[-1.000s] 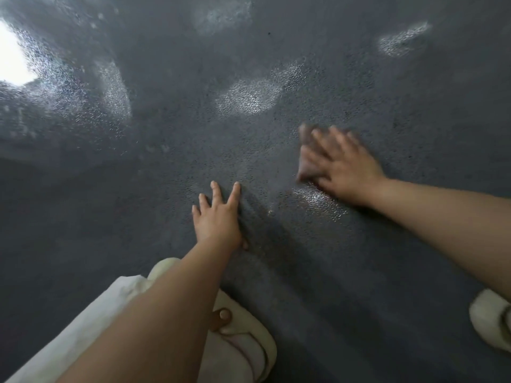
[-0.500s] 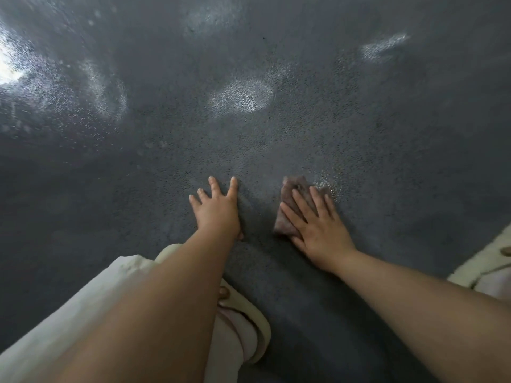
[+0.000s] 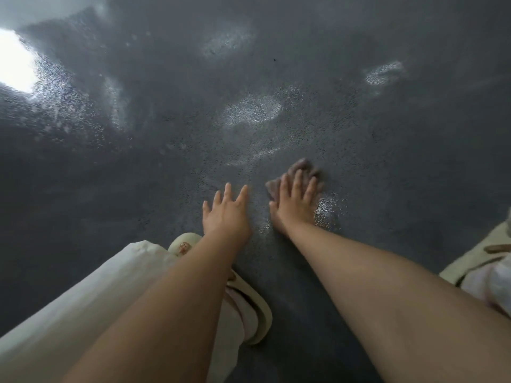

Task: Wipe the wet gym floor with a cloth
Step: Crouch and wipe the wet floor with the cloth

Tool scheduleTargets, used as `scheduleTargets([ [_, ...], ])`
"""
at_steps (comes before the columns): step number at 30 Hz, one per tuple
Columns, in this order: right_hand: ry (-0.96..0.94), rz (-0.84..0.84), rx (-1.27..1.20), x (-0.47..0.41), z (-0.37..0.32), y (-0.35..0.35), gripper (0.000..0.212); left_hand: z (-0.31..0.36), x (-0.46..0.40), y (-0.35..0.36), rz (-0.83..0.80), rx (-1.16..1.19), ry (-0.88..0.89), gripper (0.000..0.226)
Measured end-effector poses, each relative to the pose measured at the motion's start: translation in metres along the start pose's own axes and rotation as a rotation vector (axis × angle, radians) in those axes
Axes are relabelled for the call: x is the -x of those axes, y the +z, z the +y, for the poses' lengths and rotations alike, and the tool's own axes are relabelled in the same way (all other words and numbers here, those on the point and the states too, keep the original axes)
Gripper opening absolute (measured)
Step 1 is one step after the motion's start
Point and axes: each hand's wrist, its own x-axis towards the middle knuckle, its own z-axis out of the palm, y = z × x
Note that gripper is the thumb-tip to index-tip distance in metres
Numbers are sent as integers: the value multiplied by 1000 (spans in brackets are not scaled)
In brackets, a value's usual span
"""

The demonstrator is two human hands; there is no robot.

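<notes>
Glare: bright white reflection (image 3: 15, 60) at the far left edge of the floor, speckled sheen spreading from it.
Floor: dark grey, grainy gym floor (image 3: 387, 161); pale wet patches (image 3: 253, 109) scattered ahead of the hands, one more glistening spot (image 3: 327, 210) just right of the right wrist.
Trouser leg: pale fabric (image 3: 91, 297) at lower left, running under the left forearm.
Left slipper: cream slipper (image 3: 255, 308) on the floor below the left arm, partly hidden by it.
Left hand: left hand (image 3: 225, 214) palm down, flat on the bare floor, fingers (image 3: 228, 190) straight and slightly spread, grasping nothing; just beside the right hand, not touching it.
Cloth: brownish cloth (image 3: 302, 165) on the floor under the right hand, its far and left edges showing past the fingertips; blurred.
Right hand: right hand (image 3: 294, 204) palm down on the cloth, fingers extended and pressing it flat to the floor, not curled round it; outline blurred.
Right slipper: cream slipper (image 3: 470, 258) at the right edge, cut off by the frame, well apart from the hands.
</notes>
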Motion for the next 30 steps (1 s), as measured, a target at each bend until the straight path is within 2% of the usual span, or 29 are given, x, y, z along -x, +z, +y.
scheduleTargets([
  [2,-357,-156,89,-3,-13,-16,66,-4,6,-3,-2,11,-4,84],
  [4,-453,-163,95,0,-17,-33,64,-8,13,-8,-3,26,-15,83],
  [7,-323,-154,92,16,-9,-54,56,-10,30,-19,11,63,-32,84],
  [11,-291,-179,141,51,-4,-80,37,-9,60,-37,94,107,-31,87],
  [15,-223,-156,209,87,-10,-102,33,-11,93,-50,184,109,0,88],
  [19,-214,-111,121,109,-26,-112,36,-10,110,-51,236,108,-8,89],
  [24,-237,-133,32,104,-31,-112,52,-4,105,-42,213,75,-29,89],
  [30,-188,-160,19,65,-40,-87,40,-10,74,-25,98,73,-53,86],
])
